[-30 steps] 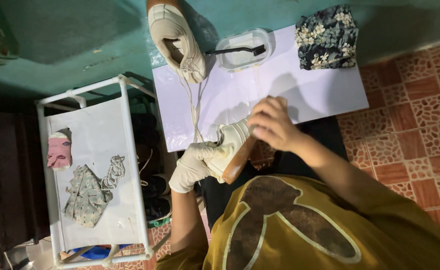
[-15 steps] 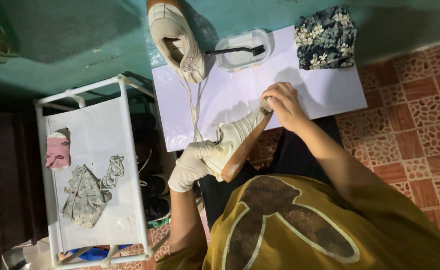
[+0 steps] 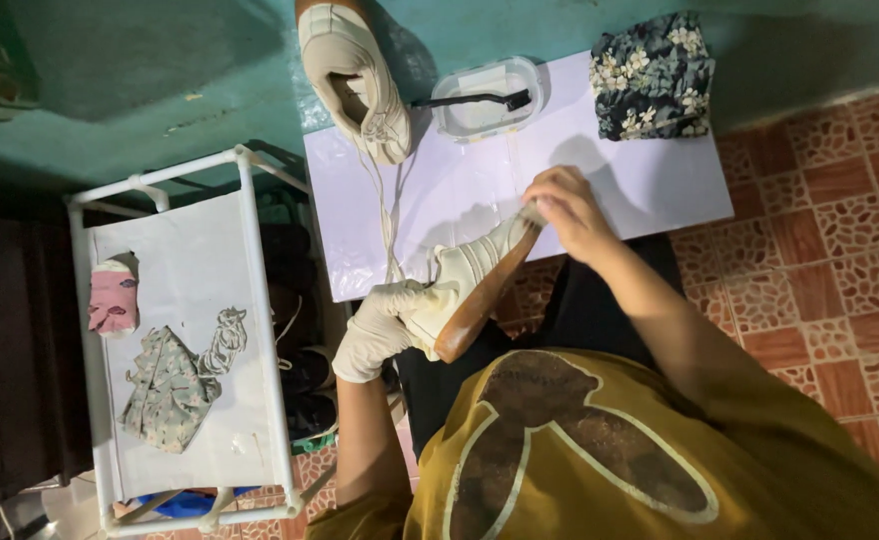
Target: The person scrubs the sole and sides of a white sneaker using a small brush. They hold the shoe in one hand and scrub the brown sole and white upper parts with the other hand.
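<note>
Over white board (image 3: 460, 190): shoe (image 3: 470, 285)
Left hand (image 3: 380, 330): gloved, closed around shoe heel
Right hand (image 3: 570, 210): bare, pinched shoe toe

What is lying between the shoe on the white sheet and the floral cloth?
In the head view, a clear shallow container with a dark brush across it lies between the shoe and floral cloth.

Teal green painted surface (image 3: 140, 70) fills top of frame, eleven to one o'clock, patchy and dim. Terracotta patterned floor tiles (image 3: 830, 270) spread at three o'clock, pale grout lines. White board (image 3: 650, 190) lies flat at centre top, across green and tile. White pipe-frame rack (image 3: 250, 300) stands at nine o'clock, grey top. Deep shadow along far left edge. Light soft, from above.
</note>
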